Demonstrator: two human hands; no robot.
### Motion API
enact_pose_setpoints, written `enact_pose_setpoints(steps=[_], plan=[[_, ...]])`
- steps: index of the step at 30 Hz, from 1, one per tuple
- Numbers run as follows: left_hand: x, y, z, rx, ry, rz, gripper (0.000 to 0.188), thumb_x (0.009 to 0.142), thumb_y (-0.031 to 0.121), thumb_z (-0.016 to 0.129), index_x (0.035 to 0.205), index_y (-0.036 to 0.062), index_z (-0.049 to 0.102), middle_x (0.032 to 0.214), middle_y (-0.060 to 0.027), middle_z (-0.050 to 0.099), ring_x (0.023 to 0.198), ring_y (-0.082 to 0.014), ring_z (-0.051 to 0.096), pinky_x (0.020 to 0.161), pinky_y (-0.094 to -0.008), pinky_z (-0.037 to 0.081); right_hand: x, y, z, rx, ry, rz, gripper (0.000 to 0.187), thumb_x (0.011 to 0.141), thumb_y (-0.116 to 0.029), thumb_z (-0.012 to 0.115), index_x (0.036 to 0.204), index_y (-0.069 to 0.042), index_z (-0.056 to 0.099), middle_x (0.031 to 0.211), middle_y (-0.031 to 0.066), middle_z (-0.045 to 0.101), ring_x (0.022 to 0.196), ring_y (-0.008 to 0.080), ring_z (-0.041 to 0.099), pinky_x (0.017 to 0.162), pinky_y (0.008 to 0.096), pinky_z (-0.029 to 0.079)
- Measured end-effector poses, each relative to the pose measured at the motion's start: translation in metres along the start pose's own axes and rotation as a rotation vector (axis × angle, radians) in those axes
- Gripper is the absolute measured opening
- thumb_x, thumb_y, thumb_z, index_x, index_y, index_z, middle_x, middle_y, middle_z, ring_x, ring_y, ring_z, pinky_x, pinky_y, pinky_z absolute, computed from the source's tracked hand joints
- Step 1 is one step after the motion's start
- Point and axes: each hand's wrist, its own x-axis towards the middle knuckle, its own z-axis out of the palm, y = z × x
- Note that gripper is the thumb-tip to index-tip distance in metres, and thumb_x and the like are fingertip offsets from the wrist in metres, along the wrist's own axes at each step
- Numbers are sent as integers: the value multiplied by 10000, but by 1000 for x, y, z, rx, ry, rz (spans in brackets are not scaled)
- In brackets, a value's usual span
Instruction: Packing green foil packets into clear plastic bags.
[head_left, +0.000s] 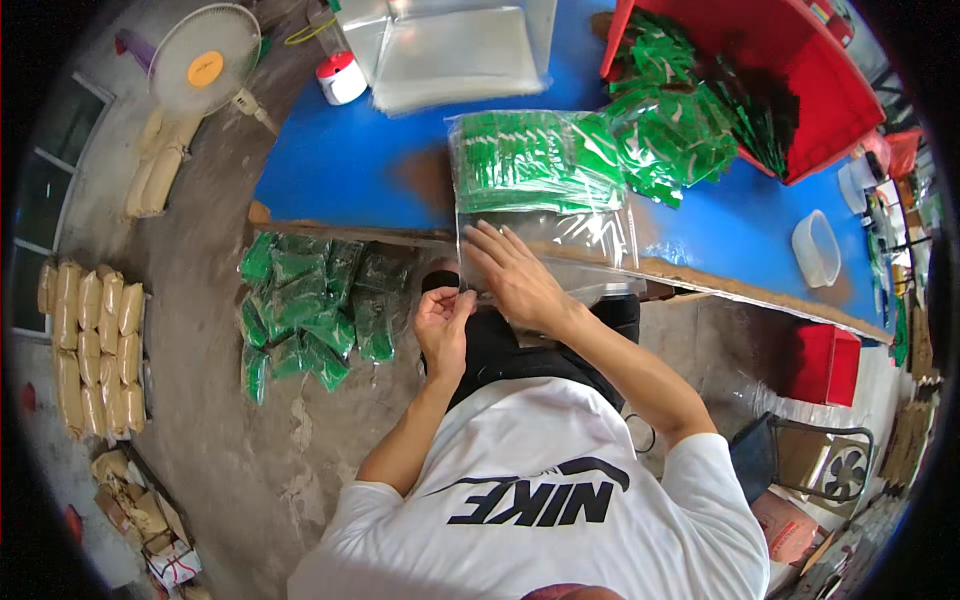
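Observation:
A large clear plastic bag (575,238) lies over the table's front edge, its slack near end hanging toward my lap. Rows of small green packets (530,160) fill its far part. My left hand (443,328) pinches the bag's near left corner between thumb and fingertips. Just to the right, my right hand (515,280) rests flat on the bag's slack film, fingers stretched out and pointing away from me. Loose green packets (665,140) spill onto the table beside the filled bag.
A red bin (820,90) lies tipped with green packets at its mouth. Flat clear bags (455,60) are stacked at the back of the blue table (350,165). Filled green bags (300,300) lie on the floor at left. A white tub (816,248) stands at right.

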Motion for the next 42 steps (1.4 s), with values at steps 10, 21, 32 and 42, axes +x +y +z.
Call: enact_pose_setpoints(steps=[10,21,32,42], plan=[[-10,11,-14,-12,20,-6,217,945,39,647,1134,-34,569,977,-140,711,883,-179,694,812,-317,580,-11,-24,-6,463,-21,94,161,808,-92,689,933,-34,607,870,152,624,840,359,628,738,449,518],[146,81,92,501,-371,272,962,916,625,564,1548,-8,208,1573,-315,218,1496,-407,152,1212,-477,157,-26,-29,-13,273,-19,271,134,737,-123,724,792,-71,613,766,143,650,713,348,661,633,444,527],[180,51,58,623,-126,537,688,826,360,814,1348,-4,554,1398,-209,516,1268,-288,505,1056,-404,416,-571,-5,-135,-614,-395,1639,342,795,-227,745,1040,-12,646,926,194,708,869,381,686,757,448,532],[122,79,-24,692,-104,447,241,1007,184,580,977,-27,692,844,-56,652,796,-130,609,722,-276,491,-298,36,-146,48,405,1054,214,940,-51,575,1136,13,628,974,201,638,911,328,657,776,380,520]])
